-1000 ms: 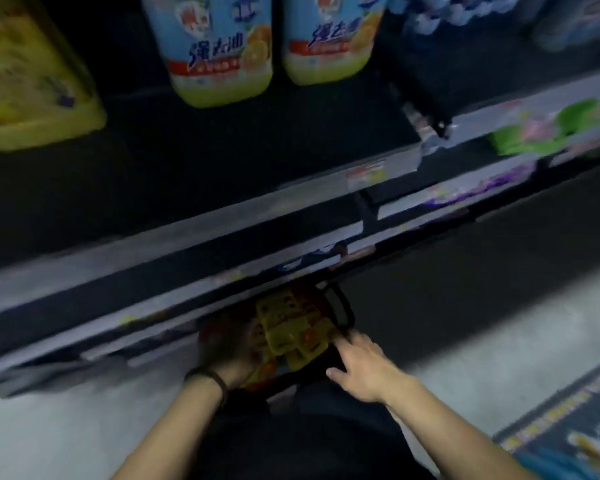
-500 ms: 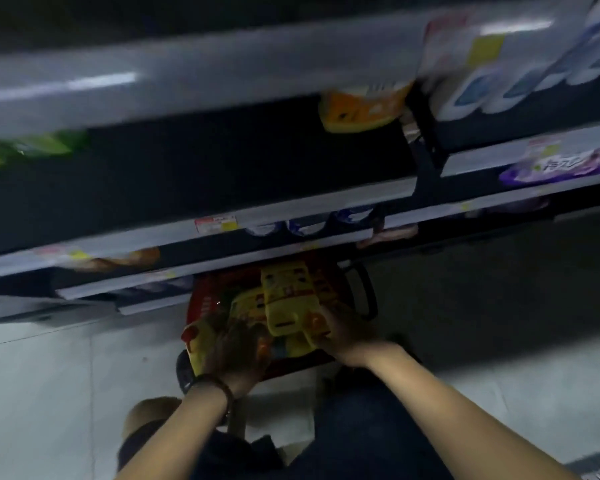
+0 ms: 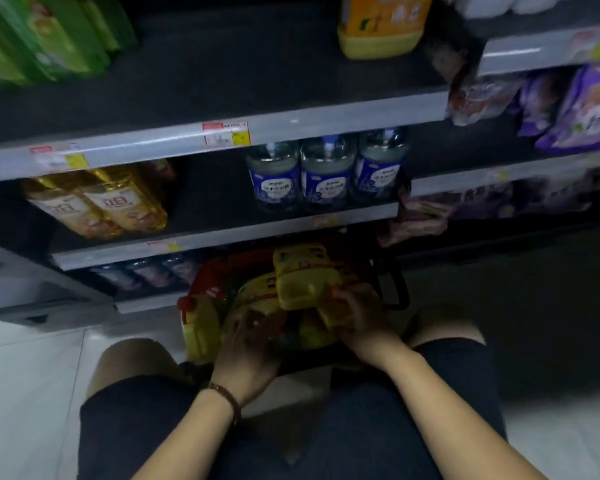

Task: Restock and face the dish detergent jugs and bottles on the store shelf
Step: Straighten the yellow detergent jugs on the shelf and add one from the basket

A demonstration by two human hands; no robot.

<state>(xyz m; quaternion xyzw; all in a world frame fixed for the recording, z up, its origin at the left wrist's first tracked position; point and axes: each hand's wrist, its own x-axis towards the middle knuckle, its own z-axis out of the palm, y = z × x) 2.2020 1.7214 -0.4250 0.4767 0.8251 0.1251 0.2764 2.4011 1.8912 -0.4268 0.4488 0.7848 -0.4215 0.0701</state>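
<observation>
Clasped in the right hand (image 3: 361, 320) is the near end of a yellow jug (image 3: 309, 278), whose long axis runs away from the grip, ahead and slightly left, toward the shelf (image 3: 291, 225). Left of the grip, the left hand (image 3: 246, 344) is laid on other jugs (image 3: 201, 327) in the basket (image 3: 212, 285); whether anything is gripped there cannot be told. A second earlier the right fingers were stretched flat against the jug; now they are curled round it.
</observation>
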